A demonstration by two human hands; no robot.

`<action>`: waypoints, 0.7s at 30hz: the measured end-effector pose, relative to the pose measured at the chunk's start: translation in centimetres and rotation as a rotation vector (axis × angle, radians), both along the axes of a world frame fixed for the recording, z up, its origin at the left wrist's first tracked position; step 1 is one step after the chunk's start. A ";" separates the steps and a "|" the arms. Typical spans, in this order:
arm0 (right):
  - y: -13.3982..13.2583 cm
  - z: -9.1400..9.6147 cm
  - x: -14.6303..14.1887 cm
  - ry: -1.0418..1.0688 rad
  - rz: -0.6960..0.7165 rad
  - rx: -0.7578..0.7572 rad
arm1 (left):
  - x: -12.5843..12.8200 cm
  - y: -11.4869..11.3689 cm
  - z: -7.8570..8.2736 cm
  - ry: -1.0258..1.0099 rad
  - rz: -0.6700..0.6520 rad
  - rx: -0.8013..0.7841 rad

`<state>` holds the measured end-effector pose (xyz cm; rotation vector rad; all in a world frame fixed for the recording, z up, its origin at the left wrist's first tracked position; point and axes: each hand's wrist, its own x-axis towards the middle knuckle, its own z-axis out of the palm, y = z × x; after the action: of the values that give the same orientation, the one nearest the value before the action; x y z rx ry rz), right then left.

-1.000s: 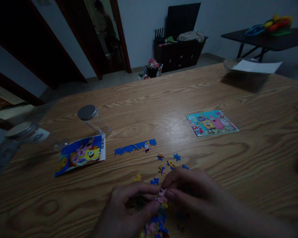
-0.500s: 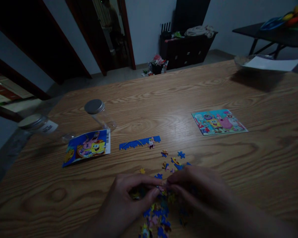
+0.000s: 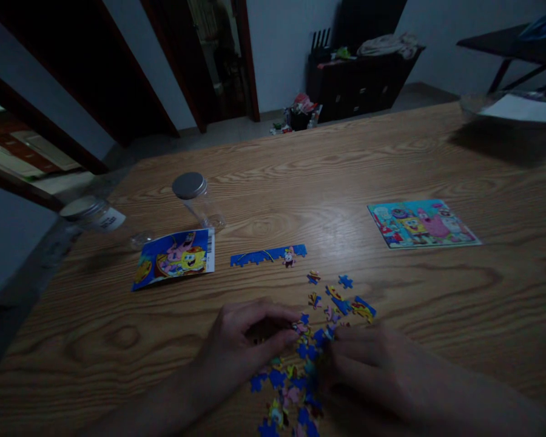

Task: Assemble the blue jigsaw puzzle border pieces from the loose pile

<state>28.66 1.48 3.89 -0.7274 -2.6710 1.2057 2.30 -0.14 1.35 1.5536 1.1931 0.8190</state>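
My left hand (image 3: 250, 337) pinches a small pink jigsaw puzzle piece (image 3: 302, 326) between thumb and index finger, just over the loose pieces. Close by on the right, my right hand (image 3: 373, 364) is curled low over the heap of jigsaw pieces (image 3: 291, 396), its fingers bent together; whatever they hold is hidden in shadow. Beyond the hands lies a joined strip of blue puzzle pieces (image 3: 255, 257), with a pink cartoon figure at its right end. Several loose pieces, among them a joined yellow-and-blue cluster (image 3: 363, 309), are spread between the strip and my right hand.
Left on the wooden table (image 3: 118, 340) lies a blue cartoon picture sheet (image 3: 175, 258), beside two clear jars, one with a grey lid (image 3: 190, 185) and one with a pale lid (image 3: 78, 208). A turquoise cartoon picture (image 3: 425, 224) lies right; a bowl with white paper (image 3: 523, 109) stands far right.
My hands, which met at the fingertips over one piece, are now apart. The right has dropped toward the heap, uncovering the yellow-and-blue cluster. The view has shifted slightly left.
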 end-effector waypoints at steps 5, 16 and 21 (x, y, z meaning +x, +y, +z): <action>-0.1 -0.4 0.0 0.021 0.066 0.090 | 0.0 0.1 0.0 -0.057 0.005 -0.029; 1.6 1.0 1.1 0.120 -0.096 0.309 | -0.1 0.3 0.2 -0.068 0.006 -0.074; 2.2 1.1 2.0 0.145 -0.209 0.365 | -0.1 0.4 0.1 -0.072 0.001 -0.076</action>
<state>30.70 3.70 4.97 -0.7979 -2.5165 0.6675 2.21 0.22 1.43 1.4503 1.1600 0.8139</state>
